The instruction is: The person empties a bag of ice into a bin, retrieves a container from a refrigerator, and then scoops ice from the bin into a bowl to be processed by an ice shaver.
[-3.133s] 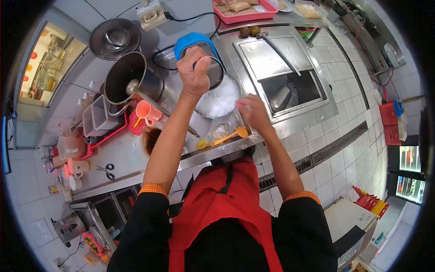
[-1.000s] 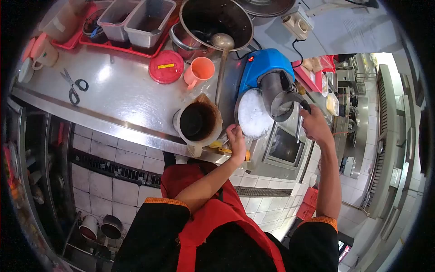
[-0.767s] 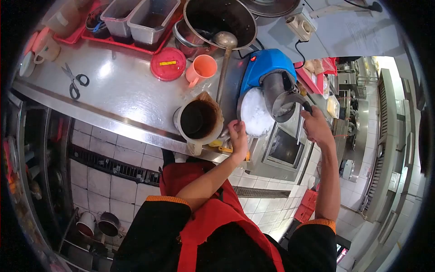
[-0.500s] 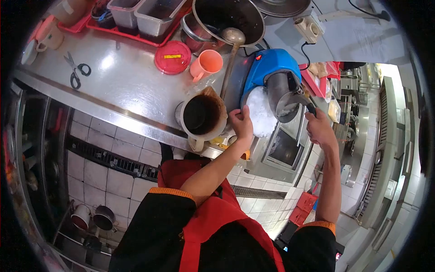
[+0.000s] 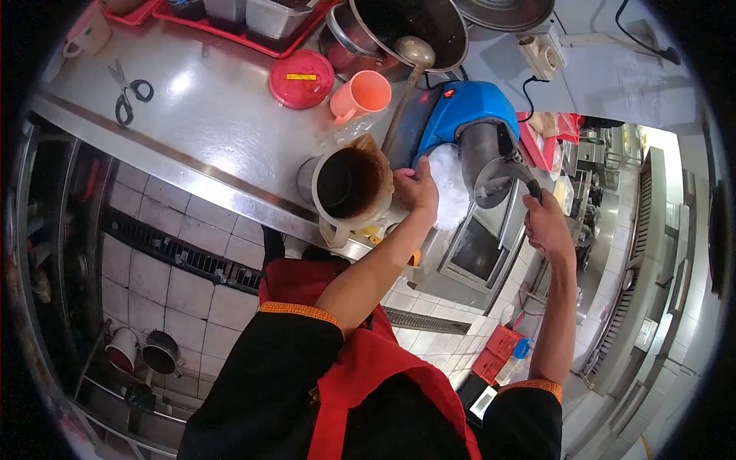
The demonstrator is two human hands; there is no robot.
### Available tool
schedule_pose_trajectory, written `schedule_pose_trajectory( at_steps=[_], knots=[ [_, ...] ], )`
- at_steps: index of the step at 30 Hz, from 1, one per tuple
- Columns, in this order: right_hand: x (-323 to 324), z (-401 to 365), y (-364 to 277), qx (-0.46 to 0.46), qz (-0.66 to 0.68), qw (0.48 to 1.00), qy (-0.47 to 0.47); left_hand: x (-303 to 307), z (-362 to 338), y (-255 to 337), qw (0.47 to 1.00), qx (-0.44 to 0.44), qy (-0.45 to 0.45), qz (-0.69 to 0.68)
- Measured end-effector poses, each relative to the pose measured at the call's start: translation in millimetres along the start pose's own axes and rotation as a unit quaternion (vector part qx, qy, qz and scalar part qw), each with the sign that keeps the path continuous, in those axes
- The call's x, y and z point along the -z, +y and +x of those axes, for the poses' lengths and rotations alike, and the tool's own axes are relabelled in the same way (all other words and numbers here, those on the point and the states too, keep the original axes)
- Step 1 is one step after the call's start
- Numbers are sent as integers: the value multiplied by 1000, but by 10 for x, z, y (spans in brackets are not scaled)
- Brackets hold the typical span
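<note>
My right hand [image 5: 549,222] is closed around the dark handle [image 5: 533,186] of a metal lid or lever on a blue ice crusher [image 5: 477,107]. Its grey metal chute [image 5: 484,157] points toward me, with pale bits near its mouth. Below the chute is a heap of white crushed ice [image 5: 451,192]. My left hand [image 5: 418,190] grips the near edge of the container under the ice, thumb on top; most of that container is hidden. Left of this hand stands a pitcher [image 5: 316,184] with a brown-stained cloth strainer [image 5: 376,172] and a dark inside.
On the steel counter [image 5: 207,130] are scissors [image 5: 125,92], a red lid [image 5: 300,80] and an orange cup [image 5: 360,96]. Behind them stand a large pot [image 5: 452,38] with a ladle [image 5: 415,52] and a red tray [image 5: 222,32] of containers. A power socket [image 5: 540,52] sits behind the crusher.
The view has shifted slightly. My left hand stays at the ice container, its thumb lying more over the edge. My right hand keeps its hold on the handle, slightly lower in view.
</note>
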State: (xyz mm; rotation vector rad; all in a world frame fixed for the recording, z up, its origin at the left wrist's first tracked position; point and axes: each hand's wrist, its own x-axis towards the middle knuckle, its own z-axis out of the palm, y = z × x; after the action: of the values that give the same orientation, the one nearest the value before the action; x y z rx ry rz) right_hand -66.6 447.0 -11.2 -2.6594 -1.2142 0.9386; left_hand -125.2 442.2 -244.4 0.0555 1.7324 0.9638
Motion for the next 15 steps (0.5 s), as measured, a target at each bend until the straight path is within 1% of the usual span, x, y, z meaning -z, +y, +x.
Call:
schedule_pose_trajectory(
  at_steps=[3, 9, 11, 12, 13, 14, 15],
  knots=[
    [-6, -3, -7, -1, 2, 1000, -2, 12, -3, 31, 1000, 16, -6, -24],
    [-3, -27, -32, -4, 2, 1000, -15, 51, -46, 49, 1000, -5, 2, -14],
    [53, -23, -63, -8, 0, 1000, -17, 91, -115, -133, 996, -86, 10, -26],
    [115, -13, -93, 2, -78, 997, -26, 101, -147, -302, 996, -87, 9, -26],
    [186, 11, -134, 13, -154, 987, -36, 110, -173, -522, 993, -120, -2, -21],
    [302, 61, -206, -7, -144, 987, -71, 150, -222, -669, 988, -154, -13, -14],
    [433, 129, -306, -28, -134, 985, -108, 211, -303, -753, 988, -155, -12, -11]
  ],
)
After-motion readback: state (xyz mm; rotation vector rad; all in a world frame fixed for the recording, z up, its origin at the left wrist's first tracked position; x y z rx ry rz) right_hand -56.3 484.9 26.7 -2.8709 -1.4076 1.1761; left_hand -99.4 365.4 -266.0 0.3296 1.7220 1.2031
